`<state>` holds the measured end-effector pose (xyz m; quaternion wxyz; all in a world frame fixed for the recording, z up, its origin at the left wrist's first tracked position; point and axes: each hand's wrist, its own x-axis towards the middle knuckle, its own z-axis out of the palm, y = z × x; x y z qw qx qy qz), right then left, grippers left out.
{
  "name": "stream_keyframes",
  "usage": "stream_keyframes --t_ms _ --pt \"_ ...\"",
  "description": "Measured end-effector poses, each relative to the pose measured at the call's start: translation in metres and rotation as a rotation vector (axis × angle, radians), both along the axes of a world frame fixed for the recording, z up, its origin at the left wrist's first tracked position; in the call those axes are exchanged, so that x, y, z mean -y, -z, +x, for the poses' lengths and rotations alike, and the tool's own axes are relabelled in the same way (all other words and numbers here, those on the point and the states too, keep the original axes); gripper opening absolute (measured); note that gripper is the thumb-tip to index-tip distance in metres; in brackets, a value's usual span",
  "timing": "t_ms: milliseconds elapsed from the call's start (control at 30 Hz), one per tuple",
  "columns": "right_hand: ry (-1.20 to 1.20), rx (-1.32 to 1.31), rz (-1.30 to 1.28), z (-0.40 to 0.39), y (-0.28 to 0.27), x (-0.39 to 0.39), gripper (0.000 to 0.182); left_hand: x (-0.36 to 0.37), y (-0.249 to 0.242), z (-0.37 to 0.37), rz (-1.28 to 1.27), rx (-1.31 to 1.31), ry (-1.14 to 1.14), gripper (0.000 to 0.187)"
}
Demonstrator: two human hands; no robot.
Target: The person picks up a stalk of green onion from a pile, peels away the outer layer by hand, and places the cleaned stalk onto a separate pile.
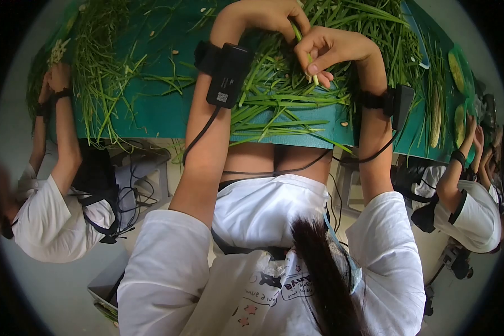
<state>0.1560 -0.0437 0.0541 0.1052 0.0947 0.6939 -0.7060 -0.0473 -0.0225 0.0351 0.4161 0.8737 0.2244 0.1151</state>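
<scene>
A thin green stalk [298,35] with a pale lower end, much like a garlic chive, runs between my two hands. My left hand [273,15] bends over at the top, its fingertips pinched on the stalk's upper part. Lower down, the thumb and fingers of my right hand [337,49] close around the same stalk, and its pale end pokes out beneath them. Under and around both hands lie loose long green leaves [280,103], some reaching the front edge of the green table [151,115]. Part of my left fingers is cut off by the frame top.
Denser heaps of greens lie at the left [95,73] and at the upper right [369,28]. A blue-edged tray [417,33] stands behind the right heap. Co-workers sit on both sides, their hands at the table. Cables [199,137] hang from my wrist devices across my lap.
</scene>
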Motion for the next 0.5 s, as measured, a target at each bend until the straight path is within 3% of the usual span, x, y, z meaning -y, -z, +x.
stream_keyframes --t_ms 233,300,500 --pt "0.035 -0.003 0.019 -0.0018 -0.0039 0.0031 0.025 -0.0014 -0.0025 -0.0008 0.071 -0.042 0.003 0.027" --pt "0.035 0.001 0.03 -0.0022 -0.0026 0.0031 0.026 -0.0035 -0.0048 0.0001 -0.163 -0.022 -0.014 0.023" --pt "0.104 -0.017 0.022 0.0012 -0.0031 0.0028 0.025 0.0007 -0.0029 -0.0002 -0.244 0.117 -0.037 0.022"
